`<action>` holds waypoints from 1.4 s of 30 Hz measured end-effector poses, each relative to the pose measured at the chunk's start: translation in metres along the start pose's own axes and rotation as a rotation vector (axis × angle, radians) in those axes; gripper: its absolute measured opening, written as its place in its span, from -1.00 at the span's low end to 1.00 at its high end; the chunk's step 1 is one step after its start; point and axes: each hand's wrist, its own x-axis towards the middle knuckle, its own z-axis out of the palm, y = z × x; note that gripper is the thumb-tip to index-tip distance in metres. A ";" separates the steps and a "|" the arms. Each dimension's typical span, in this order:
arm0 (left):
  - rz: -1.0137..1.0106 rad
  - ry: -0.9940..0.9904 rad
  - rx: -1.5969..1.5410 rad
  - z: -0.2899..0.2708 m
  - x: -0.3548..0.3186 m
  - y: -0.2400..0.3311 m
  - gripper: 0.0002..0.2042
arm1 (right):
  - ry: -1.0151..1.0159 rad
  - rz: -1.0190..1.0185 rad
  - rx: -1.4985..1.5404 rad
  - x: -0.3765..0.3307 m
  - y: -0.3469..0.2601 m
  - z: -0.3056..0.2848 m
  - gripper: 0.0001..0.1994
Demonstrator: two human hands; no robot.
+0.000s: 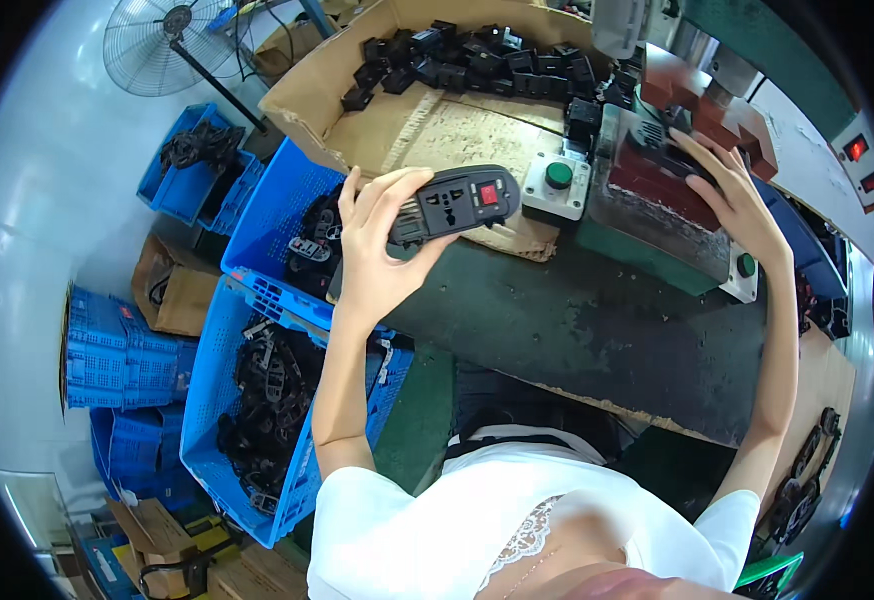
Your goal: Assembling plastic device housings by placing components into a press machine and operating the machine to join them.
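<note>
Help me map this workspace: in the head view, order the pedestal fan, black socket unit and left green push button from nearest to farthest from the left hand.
1. Black socket unit: held in the left hand.
2. Left green push button: to the hand's right.
3. Pedestal fan: far upper left.

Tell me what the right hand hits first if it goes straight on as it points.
Likely the black part on the red block, which the right hand seems to touch; depth is unclear.
</note>
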 end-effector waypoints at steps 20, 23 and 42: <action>-0.265 0.112 0.433 -0.052 -0.013 -0.069 -0.51 | 0.368 0.208 0.020 -0.091 0.077 -0.031 -0.70; -0.109 0.000 0.229 -0.022 0.035 -0.058 -0.66 | 0.437 0.321 0.039 -0.111 0.094 -0.026 -0.72; 0.335 -0.333 0.451 0.214 0.163 -0.104 -0.63 | 0.560 0.311 -0.198 -0.139 0.112 -0.035 -0.81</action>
